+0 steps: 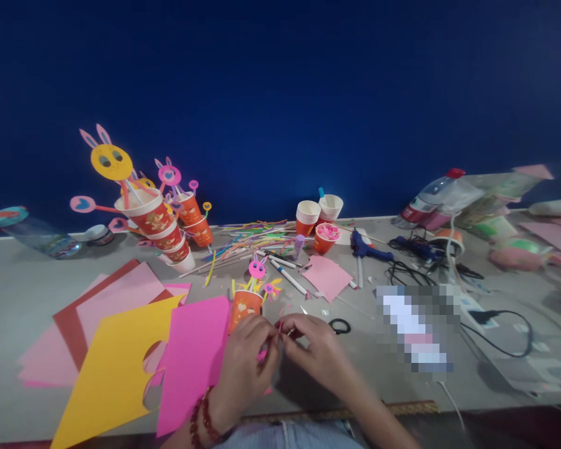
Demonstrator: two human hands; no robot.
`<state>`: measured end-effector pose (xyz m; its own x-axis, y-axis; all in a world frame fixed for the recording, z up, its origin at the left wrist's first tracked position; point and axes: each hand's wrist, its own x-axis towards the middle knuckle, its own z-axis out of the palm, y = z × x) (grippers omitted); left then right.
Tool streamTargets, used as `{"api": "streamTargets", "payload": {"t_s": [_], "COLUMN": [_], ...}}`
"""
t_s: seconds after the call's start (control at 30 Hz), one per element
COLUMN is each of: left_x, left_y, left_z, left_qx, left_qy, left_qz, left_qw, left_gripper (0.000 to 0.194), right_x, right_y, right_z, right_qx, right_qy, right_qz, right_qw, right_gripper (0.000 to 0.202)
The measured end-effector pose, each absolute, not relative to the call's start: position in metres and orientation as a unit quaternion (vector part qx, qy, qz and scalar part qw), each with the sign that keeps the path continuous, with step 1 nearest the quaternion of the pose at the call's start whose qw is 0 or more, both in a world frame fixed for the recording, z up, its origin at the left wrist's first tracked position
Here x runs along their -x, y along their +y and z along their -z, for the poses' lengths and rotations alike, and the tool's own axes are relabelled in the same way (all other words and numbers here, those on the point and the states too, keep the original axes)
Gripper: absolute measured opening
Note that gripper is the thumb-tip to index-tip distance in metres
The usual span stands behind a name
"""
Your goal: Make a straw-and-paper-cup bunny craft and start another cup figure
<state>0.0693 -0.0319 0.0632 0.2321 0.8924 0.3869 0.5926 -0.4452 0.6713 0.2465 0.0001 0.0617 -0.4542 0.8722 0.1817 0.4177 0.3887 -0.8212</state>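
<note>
My left hand (250,352) and my right hand (311,346) meet near the table's front edge, fingertips almost touching. Both are closed in a pinch around a small pink piece (280,327), mostly hidden by the fingers. A bit of bright pink (262,355) shows at my left palm. Just behind my left hand stands an orange paper cup (244,307) with a pink rabbit face (257,269) and a yellow-and-pink flower shape (272,289) rising from it. Black-handled scissors (340,326) lie beyond my right hand, partly covered.
Yellow (116,355) and pink sheets (196,355) lie at left. Rabbit-topped cup stacks (152,218) stand behind them. Coloured sticks (247,240), pens (288,277), a cup of pink scraps (328,234) and a blue glue gun (369,248) are farther back. Cables lie at right.
</note>
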Motion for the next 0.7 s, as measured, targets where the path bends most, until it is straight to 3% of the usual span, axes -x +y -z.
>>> {"api": "streamTargets", "payload": {"t_s": [0.37, 0.6, 0.7], "left_x": [-0.0671, -0.0666, -0.0658], "left_y": [-0.0304, -0.0297, -0.0297], "left_z": [-0.0597, -0.0557, -0.0538], "left_qx": [-0.769, -0.775, -0.775], "left_qy": [0.493, 0.496, 0.498], "left_qz": [-0.371, -0.364, -0.362], "left_qw": [0.166, 0.145, 0.141], "left_gripper": [0.016, 0.016, 0.016], "right_x": [-0.2437, -0.2389, -0.2385], "right_y": [-0.0021, -0.0037, -0.0035], "right_z": [-0.0614, -0.0538, -0.0540], "right_qx": [0.432, 0.452, 0.448], "right_qy": [-0.806, -0.831, -0.834], "right_qz": [-0.267, -0.121, -0.124], "right_qw": [0.306, 0.300, 0.298], "right_gripper": [0.007, 0.013, 0.013]}}
